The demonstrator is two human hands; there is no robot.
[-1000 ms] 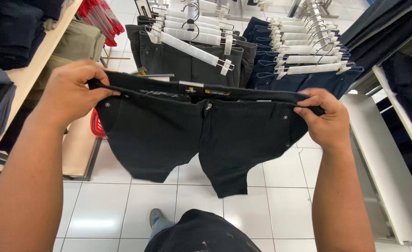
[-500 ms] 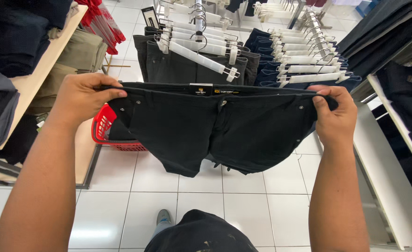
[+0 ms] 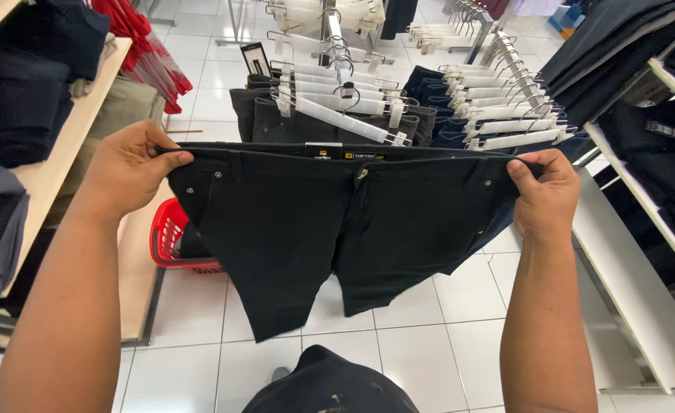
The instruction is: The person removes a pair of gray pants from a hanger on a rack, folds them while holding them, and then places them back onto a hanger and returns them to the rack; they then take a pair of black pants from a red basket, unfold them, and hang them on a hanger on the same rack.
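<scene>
Both hands pinch a pair of black shorts (image 3: 330, 229) at the waistband, left hand (image 3: 135, 172) and right hand (image 3: 546, 195) stretching it taut before a rack of hangered trousers (image 3: 337, 115), apparently checking its width, keeping corners gripped.

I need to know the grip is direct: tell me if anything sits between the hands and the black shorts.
Nothing visible does. The left hand and the right hand each pinch the waistband of the black shorts directly, one at each end.
</scene>
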